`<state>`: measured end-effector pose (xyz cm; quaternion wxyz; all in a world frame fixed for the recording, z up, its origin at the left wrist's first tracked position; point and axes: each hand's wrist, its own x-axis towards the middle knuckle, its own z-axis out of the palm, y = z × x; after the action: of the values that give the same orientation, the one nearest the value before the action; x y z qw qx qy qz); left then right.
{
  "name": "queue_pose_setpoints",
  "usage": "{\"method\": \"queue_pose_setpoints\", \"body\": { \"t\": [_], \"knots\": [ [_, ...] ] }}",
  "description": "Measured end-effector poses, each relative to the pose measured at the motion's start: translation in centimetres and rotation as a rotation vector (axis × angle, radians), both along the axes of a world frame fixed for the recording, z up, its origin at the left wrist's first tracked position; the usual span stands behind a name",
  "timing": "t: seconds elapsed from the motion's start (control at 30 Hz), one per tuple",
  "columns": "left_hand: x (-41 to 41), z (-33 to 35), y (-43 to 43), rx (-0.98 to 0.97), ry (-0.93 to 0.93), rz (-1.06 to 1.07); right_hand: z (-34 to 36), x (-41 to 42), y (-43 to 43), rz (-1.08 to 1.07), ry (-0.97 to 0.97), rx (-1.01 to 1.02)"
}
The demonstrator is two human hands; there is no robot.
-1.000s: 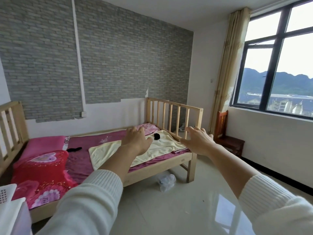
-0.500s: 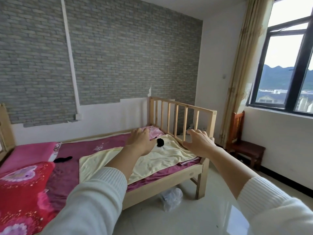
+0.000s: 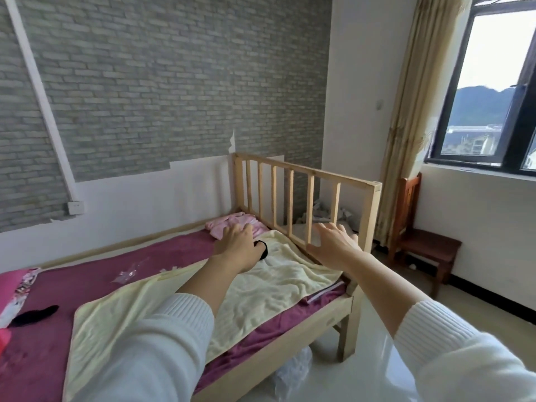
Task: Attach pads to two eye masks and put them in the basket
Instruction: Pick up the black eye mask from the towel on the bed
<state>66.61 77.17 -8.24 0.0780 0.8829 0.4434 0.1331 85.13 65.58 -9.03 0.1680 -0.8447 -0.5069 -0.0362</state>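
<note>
Both hands reached out over the bed (image 3: 333,313), fingers spread and holding nothing. A small black thing (image 3: 263,250), perhaps an eye mask, lay on the yellow towel (image 3: 261,288) just beside the left hand (image 3: 236,245), partly hidden by it. The right hand (image 3: 335,245) hovered near the wooden rail (image 3: 307,181).

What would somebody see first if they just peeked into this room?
First, two bare hands reaching out over the bed: the left hand above a small black thing on the pale yellow towel, the right hand open near the wooden bed rail. Next, the grey brick wall behind the bed, and the big window on the right showing hills. Another black piece lies on the purple sheet at the left.
</note>
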Motion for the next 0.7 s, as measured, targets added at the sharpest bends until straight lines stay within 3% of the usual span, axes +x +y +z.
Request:
{"method": "queue_pose_setpoints", "body": {
  "t": [0.27, 0.7],
  "knots": [
    [13.9, -4.0, 14.5, -0.070, 0.000, 0.035, -2.5, 14.9, 13.5, 0.066, -0.081, -0.105],
    [29.4, -12.9, 36.6, -0.126, 0.001, 0.098, -11.6, 30.5, 37.5, 0.108, 0.039, -0.269]
  ]
}}
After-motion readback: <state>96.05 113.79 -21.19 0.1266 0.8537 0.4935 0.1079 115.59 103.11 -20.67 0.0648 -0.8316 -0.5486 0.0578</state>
